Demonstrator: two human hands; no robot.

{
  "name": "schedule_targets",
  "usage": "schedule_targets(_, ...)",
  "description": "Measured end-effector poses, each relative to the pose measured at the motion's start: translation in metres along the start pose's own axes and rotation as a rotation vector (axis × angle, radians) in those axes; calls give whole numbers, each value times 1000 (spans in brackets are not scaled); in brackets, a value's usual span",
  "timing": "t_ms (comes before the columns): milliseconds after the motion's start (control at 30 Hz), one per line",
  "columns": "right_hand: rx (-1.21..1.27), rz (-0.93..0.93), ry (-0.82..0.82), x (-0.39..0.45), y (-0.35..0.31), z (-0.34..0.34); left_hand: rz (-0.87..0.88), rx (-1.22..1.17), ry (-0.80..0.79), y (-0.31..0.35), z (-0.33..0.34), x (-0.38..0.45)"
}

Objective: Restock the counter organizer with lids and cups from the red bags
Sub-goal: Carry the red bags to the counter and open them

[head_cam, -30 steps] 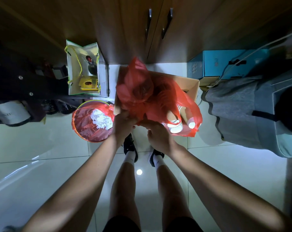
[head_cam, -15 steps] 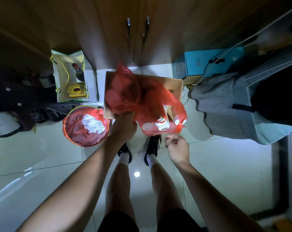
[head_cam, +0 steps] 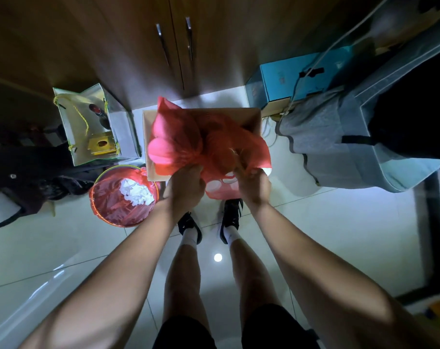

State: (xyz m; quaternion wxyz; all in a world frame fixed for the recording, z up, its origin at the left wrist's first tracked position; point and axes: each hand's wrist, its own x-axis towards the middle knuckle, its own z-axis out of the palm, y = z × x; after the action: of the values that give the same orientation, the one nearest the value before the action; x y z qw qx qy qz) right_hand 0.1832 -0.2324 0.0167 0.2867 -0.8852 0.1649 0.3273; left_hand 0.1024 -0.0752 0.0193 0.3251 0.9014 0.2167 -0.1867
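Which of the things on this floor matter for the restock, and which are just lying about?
Job:
- translucent red plastic bags, gripped by left hand and right hand
- white round lids showing through one bag
- brown cardboard box under the bags

Lying about:
- red-lined round waste bin
- green paper gift bag
- teal rectangular box
- grey fabric bin

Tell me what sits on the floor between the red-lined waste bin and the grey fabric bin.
In the head view, the cardboard box stands between the waste bin and the grey fabric bin, with the red bags bulging from it, gripped by both hands.
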Motion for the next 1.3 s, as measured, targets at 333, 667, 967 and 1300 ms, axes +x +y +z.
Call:
schedule_targets(333, -255, -18, -67, 20, -5, -1, -29, -64, -44, -12, -8, -4)
schedule_targets(667, -193, -59, -132, 5, -28, -33, -193, -97, -2, 15, -56, -22)
schedule_targets(967, -341, -297, -127, -63, -41, -119, -262, -216, -6, 83, -140, -68)
schedule_targets(1300, -31, -268, 96, -168, 3, -216, 196, -144, -128, 167, -166, -101)
